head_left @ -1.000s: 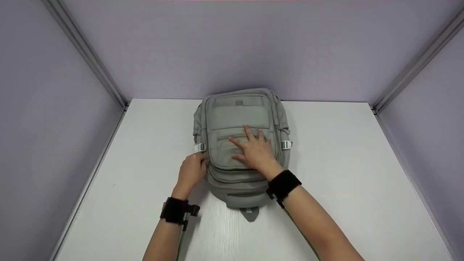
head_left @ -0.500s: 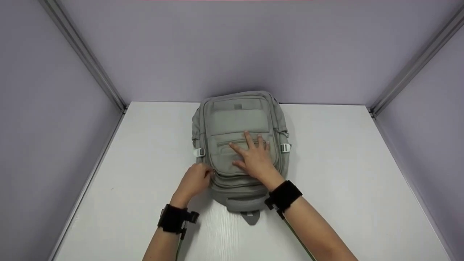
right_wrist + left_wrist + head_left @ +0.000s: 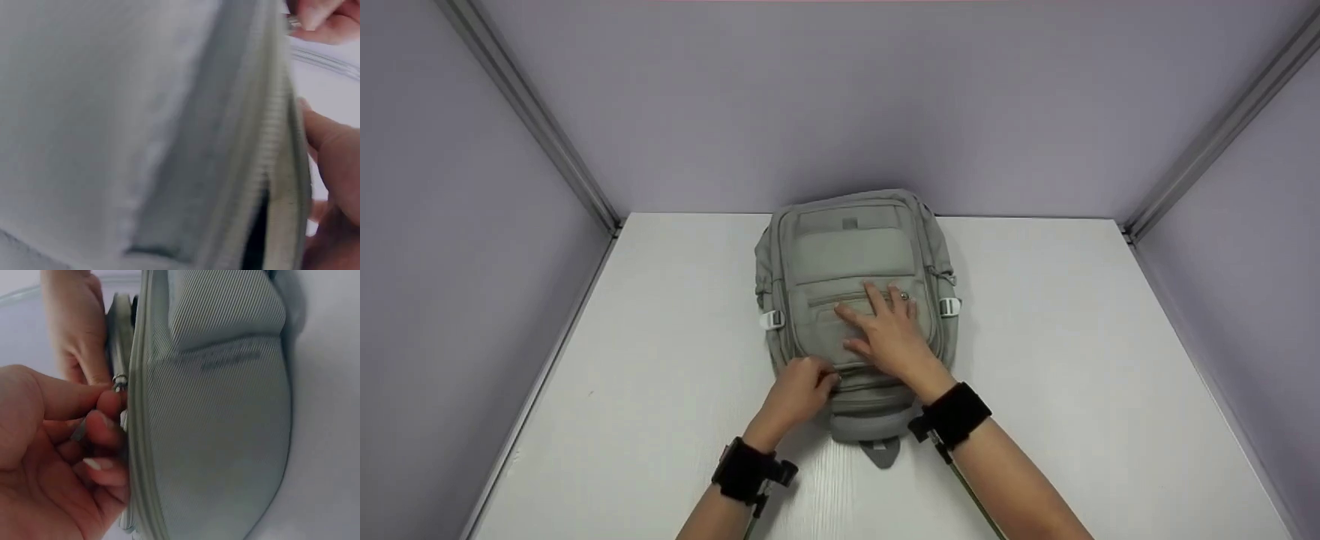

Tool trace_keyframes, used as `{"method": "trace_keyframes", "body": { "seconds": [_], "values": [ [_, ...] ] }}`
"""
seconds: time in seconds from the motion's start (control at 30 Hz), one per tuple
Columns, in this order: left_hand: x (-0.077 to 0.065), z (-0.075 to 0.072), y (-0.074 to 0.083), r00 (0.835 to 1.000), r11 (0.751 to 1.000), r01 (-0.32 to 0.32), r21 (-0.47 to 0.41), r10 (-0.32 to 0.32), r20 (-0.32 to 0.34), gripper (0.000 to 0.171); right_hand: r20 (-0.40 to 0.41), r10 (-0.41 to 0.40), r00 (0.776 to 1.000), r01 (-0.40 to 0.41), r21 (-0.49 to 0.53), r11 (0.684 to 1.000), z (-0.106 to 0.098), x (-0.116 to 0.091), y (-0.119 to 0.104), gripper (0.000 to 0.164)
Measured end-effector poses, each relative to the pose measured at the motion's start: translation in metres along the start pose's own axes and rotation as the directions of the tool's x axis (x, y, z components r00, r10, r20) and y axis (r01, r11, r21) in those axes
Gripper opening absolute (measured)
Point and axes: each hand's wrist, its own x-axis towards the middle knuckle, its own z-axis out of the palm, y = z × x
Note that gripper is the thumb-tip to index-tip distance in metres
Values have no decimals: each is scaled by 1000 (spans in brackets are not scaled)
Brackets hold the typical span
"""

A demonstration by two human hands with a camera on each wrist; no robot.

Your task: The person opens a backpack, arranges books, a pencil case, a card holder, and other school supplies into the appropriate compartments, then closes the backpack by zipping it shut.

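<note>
A grey-green backpack (image 3: 853,255) lies front side up on the white table, its top handle end toward me. My left hand (image 3: 799,391) is at the bag's near left corner, thumb and fingertips pinching a zipper pull. In the left wrist view, the metal zipper slider (image 3: 119,382) shows just above those fingertips. My right hand (image 3: 894,337) rests with spread fingers on the front panel, below a short pocket zipper. A dark gap (image 3: 257,230) shows between the zipper's two sides in the right wrist view.
White side-strap buckles (image 3: 950,307) sit on both flanks of the bag. A grey tab (image 3: 881,453) sticks out at its near end. Pale partition walls (image 3: 840,97) enclose the white table (image 3: 675,300) at the back and sides.
My left hand has slid from the bag's left side round the near left corner, toward the right, with the zipper pull. My right hand has stayed spread on the front panel.
</note>
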Motion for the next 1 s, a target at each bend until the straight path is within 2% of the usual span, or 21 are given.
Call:
{"method": "trace_keyframes", "body": {
  "seconds": [0.07, 0.13, 0.23, 0.3, 0.43, 0.53, 0.67, 0.73, 0.83, 0.9, 1.0],
  "values": [
    [-1, 1, 2, 999, 1000, 24, -14, -25, -26, 14, -58, -58, 997, 61, 40, 997, -2, -7, -3, 50],
    [-2, 0, 4, 998, 999, 37, -27, -38, -43, 13, -137, -130, 982, 140, 68, 988, -1, -16, -9, 44],
    [-5, -3, 8, 997, 999, 32, -37, -35, -65, 15, -256, -235, 938, 261, 76, 962, 4, -30, -19, 36],
    [-6, -5, 12, 996, 999, 26, -37, -29, -89, 16, -290, -270, 918, 305, 86, 948, 9, -36, -25, 29],
    [-7, -8, 21, 992, 1000, -7, -28, 3, -129, 24, -349, -279, 895, 327, 85, 941, 18, -40, -33, 15],
    [-8, -11, 25, 991, 998, -48, -40, 43, -125, 29, -395, -263, 880, 314, 68, 947, 23, -41, -36, 13],
    [-8, -16, 24, 985, 992, -99, -78, 86, -148, 18, -428, -225, 875, 289, 89, 953, 27, -42, -36, 17],
    [-8, -18, 19, 978, 992, -122, -46, 112, -178, 11, -433, -199, 879, 275, 121, 954, 27, -43, -36, 16],
    [-7, -16, 7, 968, 985, -150, 87, 164, -188, 26, -429, -153, 890, 249, 178, 952, 25, -44, -36, 16],
    [-6, -11, -2, 967, 967, -164, 195, 197, -162, 36, -422, -127, 897, 232, 208, 950, 23, -46, -36, 16],
    [-5, -3, -14, 964, 924, -182, 335, 235, -125, 45, -416, -89, 905, 203, 240, 949, 22, -49, -36, 14]
  ]
}}
